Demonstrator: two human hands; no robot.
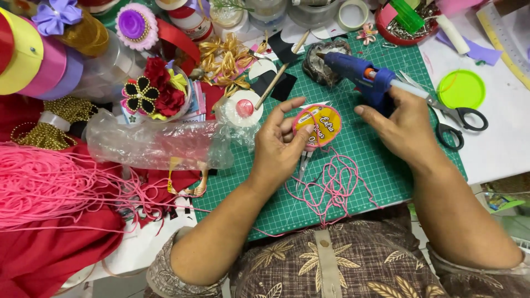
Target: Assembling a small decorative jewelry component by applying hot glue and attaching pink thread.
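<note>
While the left hand (279,146) pinches a round lid (317,126) trailing pink cord (331,185), the right hand (400,124) grips the glue gun (359,74).

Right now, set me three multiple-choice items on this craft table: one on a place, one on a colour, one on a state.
1. Where do the scissors lie?
A. Right of the glue gun
B. On the red cloth
C. Under the plastic bag

2. What colour is the cutting mat?
A. Blue
B. Green
C. White

3. What is the left hand doing?
A. Resting flat on the mat
B. Holding the round lid
C. Gripping the scissors

Answers:
1 A: their black handles sit at the mat's right edge, beyond the blue gun.
2 B: a green grid shows under the pink cord.
3 B: thumb and fingers pinch the lid, while the right hand grips the glue gun.
</note>
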